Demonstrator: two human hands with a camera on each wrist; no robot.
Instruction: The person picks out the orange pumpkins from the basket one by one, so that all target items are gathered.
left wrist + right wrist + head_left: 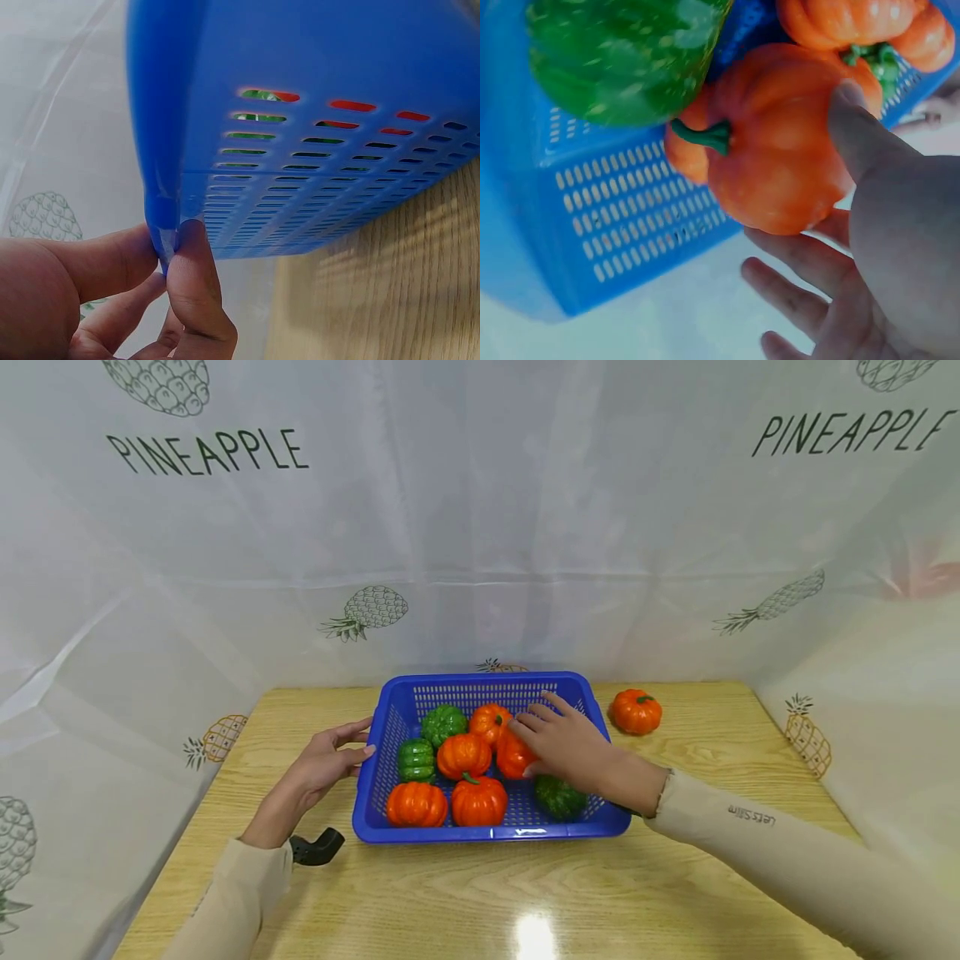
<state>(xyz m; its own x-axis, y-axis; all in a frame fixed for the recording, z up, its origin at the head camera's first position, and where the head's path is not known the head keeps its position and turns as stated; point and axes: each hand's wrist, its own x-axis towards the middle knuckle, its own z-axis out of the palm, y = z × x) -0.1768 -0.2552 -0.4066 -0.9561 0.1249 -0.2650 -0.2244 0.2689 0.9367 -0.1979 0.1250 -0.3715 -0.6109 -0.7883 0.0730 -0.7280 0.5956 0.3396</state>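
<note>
A blue plastic basket (491,836) with slotted walls holds several small orange pumpkins and a few green ones. My left hand (330,762) pinches the basket's left rim between thumb and fingers, as the left wrist view shows up close. Over the right half of the basket, my right hand (572,745) grips an orange pumpkin (780,150) with a curved green stem, thumb on one side and fingers on the other. Beneath my right wrist lies a dark green pumpkin (558,797). Next to the held pumpkin are an orange pumpkin (464,756) and another orange one (480,802).
One orange pumpkin (636,712) sits on the wooden table (450,902), outside the basket at its right. A sheet printed with pineapples (480,527) hangs behind the table and along both sides. A black wrist attachment (318,847) sticks out beside my left sleeve.
</note>
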